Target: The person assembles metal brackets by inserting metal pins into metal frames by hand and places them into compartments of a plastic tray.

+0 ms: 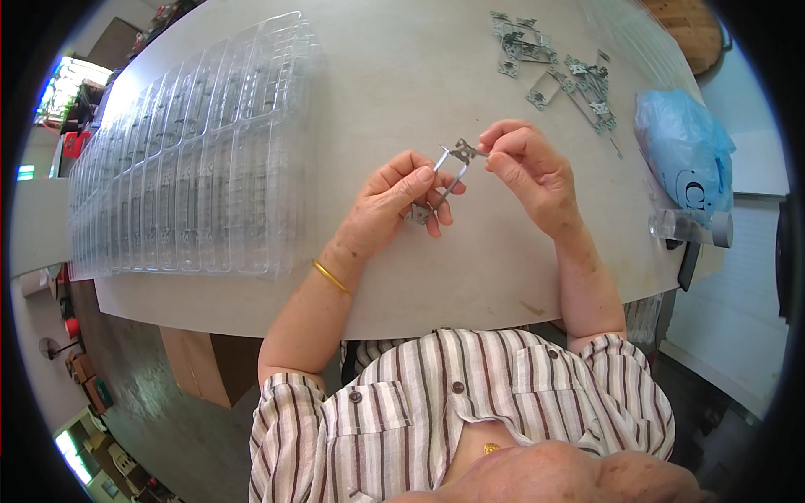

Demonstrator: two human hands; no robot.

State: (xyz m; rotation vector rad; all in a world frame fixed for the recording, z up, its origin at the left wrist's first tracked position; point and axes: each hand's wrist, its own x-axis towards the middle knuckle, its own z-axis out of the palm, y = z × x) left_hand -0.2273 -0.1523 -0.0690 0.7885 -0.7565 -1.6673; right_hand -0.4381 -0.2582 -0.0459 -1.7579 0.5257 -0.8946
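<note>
My left hand (394, 199) is closed around a small metal bracket frame (451, 186), its two thin arms slanting up to the right with flat, cut-out plates at both ends. With thumb and forefinger pinched, my right hand (532, 172) meets the frame's upper end at a short piece sticking out to the right. Whether that piece is separate from the frame I cannot tell. Both hands are above the pale table (386, 289). Toward the far right lies a loose pile of similar metal brackets (591, 88), with several more parts (524, 46) just behind.
On the left stand stacked clear plastic trays (189, 159), their long slots holding metal parts. Along the right edge are a blue plastic bag (683, 147), a clear bottle (683, 225) on its side and a dark phone-like slab (689, 265). Below the table is a cardboard box (205, 362).
</note>
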